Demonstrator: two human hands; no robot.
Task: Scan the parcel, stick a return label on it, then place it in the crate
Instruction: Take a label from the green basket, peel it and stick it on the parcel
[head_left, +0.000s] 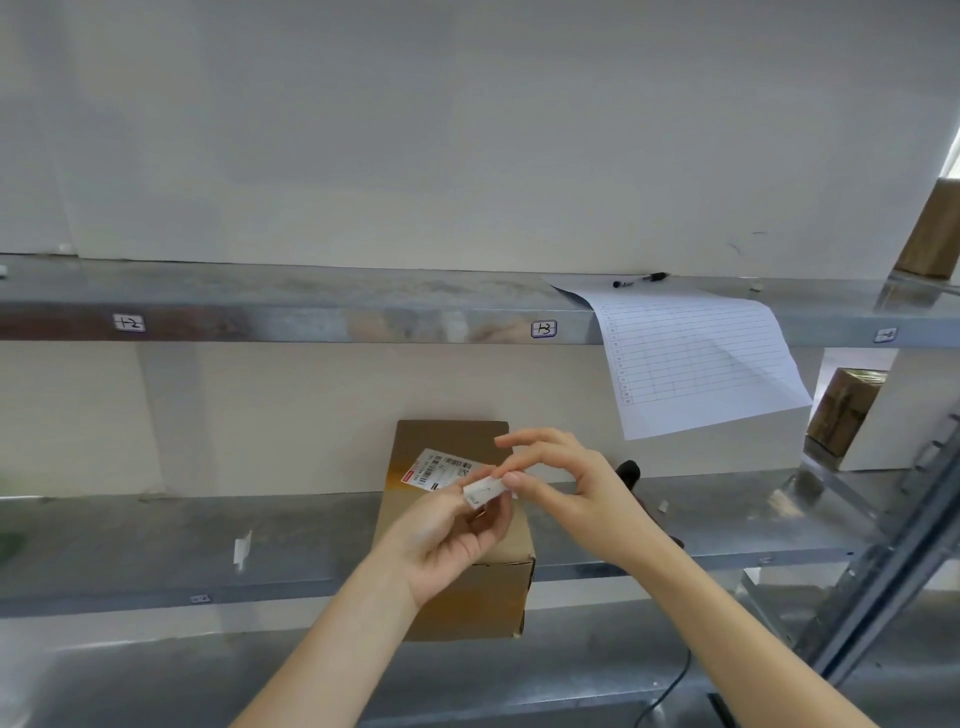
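Note:
A brown cardboard parcel (451, 441) stands on the metal shelf (156, 540), jutting over its front edge, with a printed barcode label (439, 466) on top. Both hands hover just above the parcel. My left hand (447, 535) pinches a small white return label (484, 491) between thumb and fingers. My right hand (561, 483) grips the same label's right end with thumb and forefinger, its other fingers spread. A black scanner (629, 474) lies on the shelf behind my right hand, mostly hidden.
A lined paper sheet (691, 358) hangs from the upper shelf (311, 306), with a black pen (641, 279) on it. Brown boxes stand at the right (844, 410) and upper right (930, 234). A small white paper scrap (242, 548) lies on the shelf left. A slanted metal frame (893, 561) rises at right.

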